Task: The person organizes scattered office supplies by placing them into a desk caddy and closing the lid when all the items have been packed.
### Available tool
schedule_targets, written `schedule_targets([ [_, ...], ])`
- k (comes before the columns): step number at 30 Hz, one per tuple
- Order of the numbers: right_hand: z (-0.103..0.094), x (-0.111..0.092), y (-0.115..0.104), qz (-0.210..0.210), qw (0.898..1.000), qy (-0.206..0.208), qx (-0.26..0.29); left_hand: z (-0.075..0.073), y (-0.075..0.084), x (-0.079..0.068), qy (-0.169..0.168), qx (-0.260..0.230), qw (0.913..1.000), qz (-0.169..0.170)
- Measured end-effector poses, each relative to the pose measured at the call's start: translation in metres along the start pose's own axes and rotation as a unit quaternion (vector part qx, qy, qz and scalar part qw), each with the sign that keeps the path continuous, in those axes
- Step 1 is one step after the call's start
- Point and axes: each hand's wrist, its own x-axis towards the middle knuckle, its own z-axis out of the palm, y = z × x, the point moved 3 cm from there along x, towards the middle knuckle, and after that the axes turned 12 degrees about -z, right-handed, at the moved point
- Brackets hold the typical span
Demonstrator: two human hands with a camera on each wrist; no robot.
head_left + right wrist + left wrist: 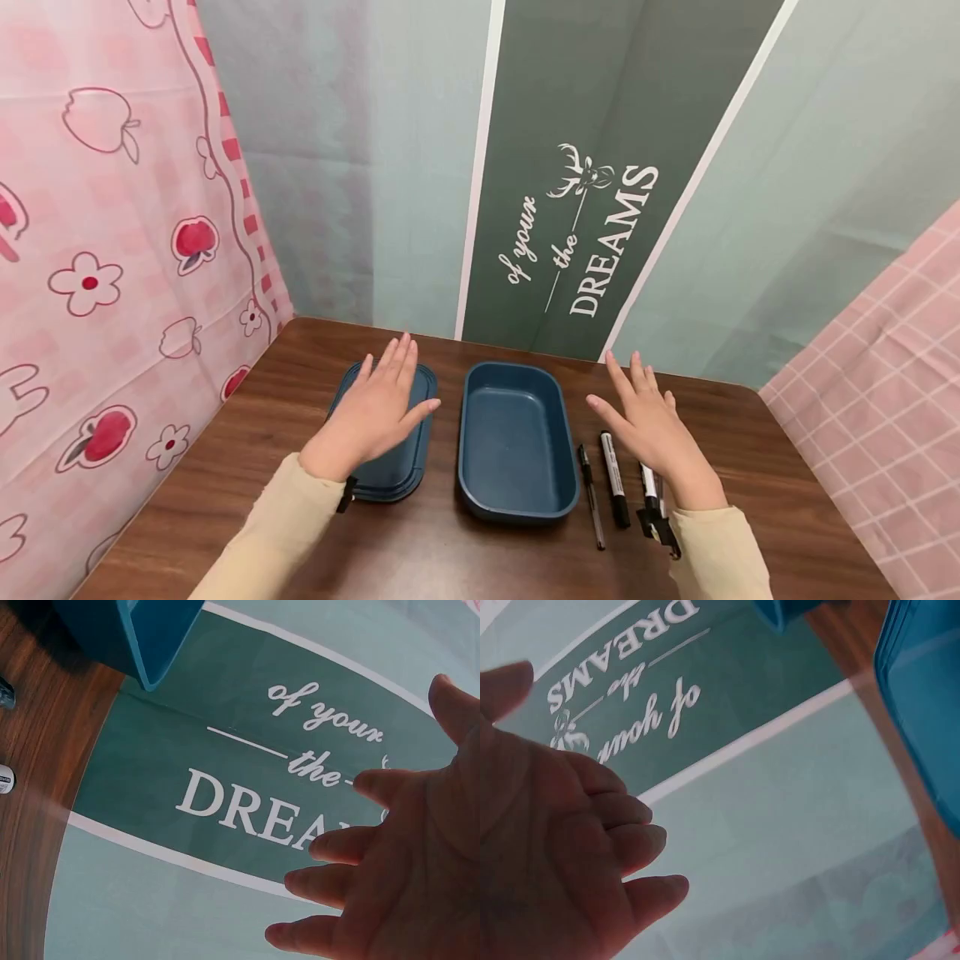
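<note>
Middle lane: a slim strip of bare table [780,500] runs between blue lid [399,467] and blue box [517,450].
Box mouth: wide open from above, walls all round!
Box's right side: tight, ballpoint pen [592,496], then markers [613,479].
Right edge: broad bare wood inside.
Far edge: printed curtain [420,167] bars it.

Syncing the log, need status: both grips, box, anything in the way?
Left grip: empty, partly blocking head view of lid. Right grip: empty, partly hiding a marker. Box: uncovered, nothing inside. Way to box looks unobstructed.
</note>
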Motion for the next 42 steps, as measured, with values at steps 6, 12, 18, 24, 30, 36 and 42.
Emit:
schedule_targets([
  [6,-0.003,-0.004,0.006,-0.001,1.000,0.028,-0.001,0.032,0.015,-0.005,0.025,0.010,0.9992,0.030],
  [12,-0.005,-0.009,0.018,0.011,0.999,0.044,-0.008,0.073,0.029,-0.014,0.037,0.021,0.9969,0.066],
  [18,-0.003,-0.020,0.032,0.028,0.997,0.071,-0.010,0.099,0.038,-0.021,0.045,0.023,0.9961,0.073],
  [24,0.001,-0.036,0.058,0.055,0.992,0.109,-0.017,0.112,0.042,-0.026,0.075,0.021,0.9937,0.081],
  [30,0.007,-0.051,0.093,0.073,0.985,0.150,-0.042,0.113,0.043,-0.027,0.079,0.015,0.9938,0.077],
  [36,0.012,-0.065,0.132,0.139,0.987,0.080,-0.034,0.115,0.043,-0.027,0.068,0.023,0.9947,0.074],
  [42,0.025,-0.076,0.157,0.234,0.972,0.004,-0.003,0.115,0.042,-0.027,0.056,0.023,0.9957,0.069],
])
